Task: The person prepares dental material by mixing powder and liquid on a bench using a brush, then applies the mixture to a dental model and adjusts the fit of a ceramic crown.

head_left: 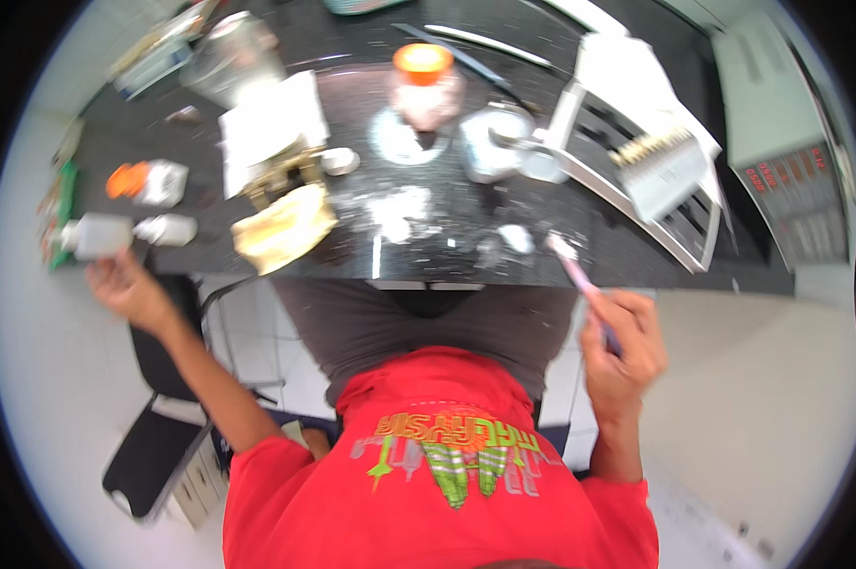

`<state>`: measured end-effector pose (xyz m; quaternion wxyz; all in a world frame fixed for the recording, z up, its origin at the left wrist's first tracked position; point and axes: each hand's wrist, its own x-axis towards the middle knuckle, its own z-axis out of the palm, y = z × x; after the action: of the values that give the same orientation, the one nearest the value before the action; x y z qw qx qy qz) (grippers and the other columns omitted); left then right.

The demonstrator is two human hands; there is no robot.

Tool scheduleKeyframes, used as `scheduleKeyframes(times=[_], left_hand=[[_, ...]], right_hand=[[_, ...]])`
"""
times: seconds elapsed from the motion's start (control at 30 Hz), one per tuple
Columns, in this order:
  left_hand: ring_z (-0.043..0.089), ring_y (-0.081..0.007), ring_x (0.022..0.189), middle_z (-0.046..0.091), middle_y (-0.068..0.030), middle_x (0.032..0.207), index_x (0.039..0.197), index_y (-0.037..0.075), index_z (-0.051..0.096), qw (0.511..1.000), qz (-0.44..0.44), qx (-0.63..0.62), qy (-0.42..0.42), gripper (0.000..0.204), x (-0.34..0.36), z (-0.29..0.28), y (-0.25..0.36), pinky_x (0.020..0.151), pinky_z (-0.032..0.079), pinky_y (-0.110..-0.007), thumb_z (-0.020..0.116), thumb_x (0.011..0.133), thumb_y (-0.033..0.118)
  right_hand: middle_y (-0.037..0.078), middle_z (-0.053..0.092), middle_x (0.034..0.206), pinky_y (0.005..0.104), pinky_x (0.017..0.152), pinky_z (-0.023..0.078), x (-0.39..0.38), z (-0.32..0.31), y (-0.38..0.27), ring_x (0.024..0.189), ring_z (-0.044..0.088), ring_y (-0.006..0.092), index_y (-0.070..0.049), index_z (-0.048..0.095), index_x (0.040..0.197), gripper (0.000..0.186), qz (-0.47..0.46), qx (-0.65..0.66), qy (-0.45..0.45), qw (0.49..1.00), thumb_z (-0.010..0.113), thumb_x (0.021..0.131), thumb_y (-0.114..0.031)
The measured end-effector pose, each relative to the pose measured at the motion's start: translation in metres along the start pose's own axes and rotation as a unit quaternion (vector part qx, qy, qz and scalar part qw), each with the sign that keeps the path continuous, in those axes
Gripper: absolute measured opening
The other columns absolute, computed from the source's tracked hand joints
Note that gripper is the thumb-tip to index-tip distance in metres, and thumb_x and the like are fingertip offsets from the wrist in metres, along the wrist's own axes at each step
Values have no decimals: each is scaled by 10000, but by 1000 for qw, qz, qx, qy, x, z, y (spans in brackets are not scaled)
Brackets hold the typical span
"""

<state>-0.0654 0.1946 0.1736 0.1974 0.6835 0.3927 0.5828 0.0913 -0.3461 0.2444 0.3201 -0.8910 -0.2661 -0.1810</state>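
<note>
My left hand (129, 284) is at the table's near left edge, fingers loosely bent and apart. Its fingertips meet or nearly meet the near side of a white plastic bottle (103, 236); blur hides whether they touch. A smaller white bottle (170, 229) is to the right of that one. In my right hand (625, 346), held in front of the table edge, is a thin pink-handled tool (577, 273). White material covers its tip, which is over the black tabletop, so its kind is hidden. Left of the tip lies a white blob (516, 238).
An orange-lidded jar (426, 93) stands mid-table beside a clear container (492, 142). Left are a brass-coloured device (284, 178), yellowish sheet (285, 228) and orange-capped bottle (162, 182). Right, an open white case (627, 204) holds a tooth-like row (651, 147), near a machine with red digits (793, 180).
</note>
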Motion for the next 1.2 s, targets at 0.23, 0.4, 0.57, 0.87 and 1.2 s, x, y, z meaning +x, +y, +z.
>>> scheduleKeyframes(times=[0.23, 0.4, 0.57, 0.87, 1.2], left_hand=[[534, -304, 1331, 540, -240, 1407, 1473, -39, 332, 998, -13, -67, -13, 589, -11, 12, 45, 1138, 412, -414, 640, 992, 105], [491, -331, 1349, 443, -245, 1472, 1492, -46, 283, 995, -32, -47, 77, 592, -45, 5, 39, 1105, 443, -432, 587, 995, 59], [465, -336, 1348, 383, -256, 1496, 1516, -45, 234, 990, -137, -34, 21, 610, -140, 16, 29, 1088, 446, -425, 546, 996, 13], [663, -281, 1019, 658, -226, 1151, 1294, -94, 512, 898, -198, -99, -380, 365, -310, 40, 32, 921, 508, -367, 593, 956, 19], [646, -420, 867, 690, -248, 999, 1089, -42, 660, 816, 7, -1, -577, 222, -355, 59, -8, 809, 487, -478, 673, 898, 71]], right_hand=[[105, 645, 895, 308, 633, 506, -6, -6, 1, 779, 640, 215, -4, 763, 1067, 357, 35, 14, -9, 999, 682, 756, 153], [103, 661, 893, 289, 605, 478, -3, -9, -4, 742, 624, 181, -3, 758, 1090, 322, 64, 34, -1, 997, 657, 816, 134], [90, 674, 845, 284, 574, 463, -2, -11, -2, 699, 619, 155, -8, 756, 1102, 296, 106, -11, 16, 994, 645, 850, 102], [73, 673, 880, 265, 499, 436, -1, 3, -9, 587, 576, 133, -44, 776, 1074, 350, 40, 10, 28, 999, 717, 762, 103], [31, 643, 883, 258, 455, 374, 3, -8, 2, 527, 500, 88, -94, 789, 1030, 392, 13, 7, 16, 1000, 758, 686, 92]])
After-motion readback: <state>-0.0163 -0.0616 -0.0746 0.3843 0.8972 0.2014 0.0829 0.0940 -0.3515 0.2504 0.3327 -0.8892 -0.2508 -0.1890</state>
